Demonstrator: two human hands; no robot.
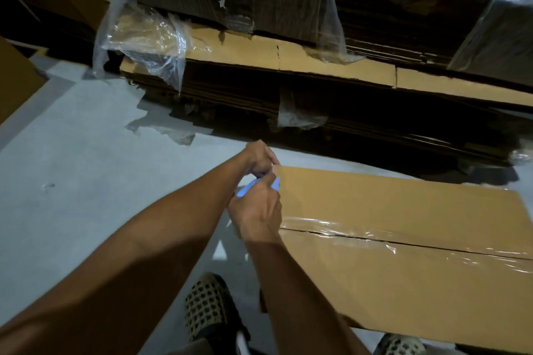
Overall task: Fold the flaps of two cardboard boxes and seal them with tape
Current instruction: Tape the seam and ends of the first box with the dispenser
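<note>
In the head view, a cardboard box (403,239) stands on the floor just in front of the person, its top flaps folded flat. A strip of clear tape (375,235) runs along the centre seam where the flaps meet, so that seam looks already closed. Only this one box can be made out as assembled; a second is not evident.

Both hands meet at the box's far left corner. The left hand (259,160) curls its fingers at the corner edge, probably to steady the flap or pin the tape end. What its grip holds is hidden by the fingers, so it cannot be told. The right hand (258,212) lies just nearer, its grip clenched around something pale blue (245,190), perhaps a tape dispenser or cutter; it is too hidden to name. Working that close together at the edge suggests the person is finishing or tearing a strip there.

The floor (86,181) is smooth, pale grey, with scraps of plastic film lying on it. Behind the box, a low stack of flattened cardboard sheets (259,55) runs across the view, partly wrapped in torn clear plastic wrap (150,37), with darker stacks above. The room is dim, like a storeroom. Two perforated shoes (207,305) show at the bottom edge, beside the box's near side.
</note>
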